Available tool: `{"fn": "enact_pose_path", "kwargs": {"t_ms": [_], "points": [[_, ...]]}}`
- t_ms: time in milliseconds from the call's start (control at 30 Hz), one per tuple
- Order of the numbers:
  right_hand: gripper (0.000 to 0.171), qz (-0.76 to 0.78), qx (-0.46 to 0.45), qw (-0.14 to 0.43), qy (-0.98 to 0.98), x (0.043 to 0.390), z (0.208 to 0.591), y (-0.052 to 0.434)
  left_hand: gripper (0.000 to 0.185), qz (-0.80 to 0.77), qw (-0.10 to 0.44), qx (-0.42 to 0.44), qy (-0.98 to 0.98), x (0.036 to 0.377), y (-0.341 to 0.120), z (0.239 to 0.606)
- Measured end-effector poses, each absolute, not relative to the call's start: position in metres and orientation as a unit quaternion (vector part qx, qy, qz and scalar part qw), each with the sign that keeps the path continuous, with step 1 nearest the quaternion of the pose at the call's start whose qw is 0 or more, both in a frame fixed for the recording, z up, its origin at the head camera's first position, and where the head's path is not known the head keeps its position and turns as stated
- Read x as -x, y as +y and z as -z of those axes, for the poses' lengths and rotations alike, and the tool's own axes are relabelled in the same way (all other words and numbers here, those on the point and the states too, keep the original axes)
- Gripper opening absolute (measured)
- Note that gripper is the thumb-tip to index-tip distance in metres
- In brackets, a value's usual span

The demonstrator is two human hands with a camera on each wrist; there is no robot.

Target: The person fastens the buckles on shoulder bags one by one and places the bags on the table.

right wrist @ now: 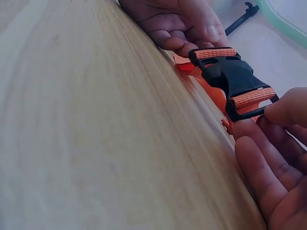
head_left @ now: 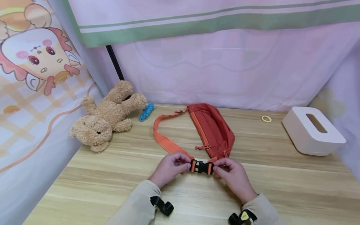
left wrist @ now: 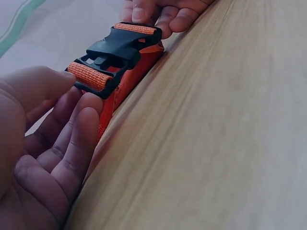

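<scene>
A red waist bag [head_left: 211, 128] lies on the table, its orange strap [head_left: 166, 140] looping out to the left. At the bag's near end, both hands hold the strap's black side-release buckle [head_left: 201, 167], whose two halves sit together end to end. My left hand [head_left: 172, 168] pinches the left end of the buckle between thumb and fingers, where orange webbing [left wrist: 88, 75] passes through the frame. On the other side, my right hand [head_left: 232, 178] pinches the right end in the same way. In both wrist views the buckle is tilted, close over the wooden tabletop.
A brown teddy bear [head_left: 109, 115] lies on its back at the far left, beside a blue cord bundle [head_left: 147, 112]. To the right are a pale yellow ring [head_left: 266, 118] and a white tissue box [head_left: 312, 131]. Pink and patterned curtains [head_left: 211, 68] hang behind the wooden table [head_left: 281, 190].
</scene>
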State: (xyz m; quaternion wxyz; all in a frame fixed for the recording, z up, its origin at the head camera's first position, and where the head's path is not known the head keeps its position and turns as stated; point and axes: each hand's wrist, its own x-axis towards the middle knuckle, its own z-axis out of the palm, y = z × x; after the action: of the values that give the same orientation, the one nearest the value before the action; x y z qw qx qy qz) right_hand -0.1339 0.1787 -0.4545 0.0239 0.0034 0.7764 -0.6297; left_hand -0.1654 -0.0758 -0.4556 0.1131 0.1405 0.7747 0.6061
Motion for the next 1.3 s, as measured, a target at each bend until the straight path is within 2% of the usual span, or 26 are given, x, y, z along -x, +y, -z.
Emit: {"fn": "enact_pose_path", "kwargs": {"t_ms": [233,1000,1300], "points": [[0.011,0.638,0.005,0.031,0.769,0.1347,0.4558,0.1798,0.01,-0.626,0.125,-0.13,0.759,0.1657,-0.073,0.4562],[0.011,0.616,0.03,0.033,0.787,0.1338,0.456,0.1807,0.007,-0.611,0.115,-0.139,0.771,0.1653,-0.0704,0.4574],[0.012,0.628,0.037,0.026,0.777,0.1338,0.4561,0.1812,0.007,-0.646,0.123,-0.113,0.745,0.165,-0.0706,0.4547]]}}
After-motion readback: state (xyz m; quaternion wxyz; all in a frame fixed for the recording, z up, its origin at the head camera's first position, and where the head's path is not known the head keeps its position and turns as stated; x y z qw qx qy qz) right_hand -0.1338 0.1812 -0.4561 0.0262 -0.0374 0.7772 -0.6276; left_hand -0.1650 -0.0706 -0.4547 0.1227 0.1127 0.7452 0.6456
